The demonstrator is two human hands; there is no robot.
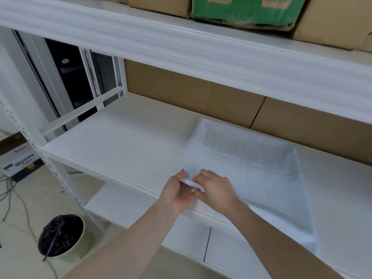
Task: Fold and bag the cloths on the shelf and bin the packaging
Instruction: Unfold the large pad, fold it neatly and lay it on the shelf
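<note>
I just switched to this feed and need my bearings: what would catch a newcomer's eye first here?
Both hands, the left hand and the right hand, pinch the near left corner of a pale cloth in clear packaging lying on the white middle shelf. On the floor at lower left stands a bin lined with a black bag. A green carton sits among brown boxes on the top shelf.

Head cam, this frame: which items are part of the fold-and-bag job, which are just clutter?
Job: thin white cloth in clear plastic bag, corner pinched by left hand and right hand; white metal shelf; round black-lined bin.
Clutter: brown cardboard boxes; green carton; Coronita box; floor cables.
</note>
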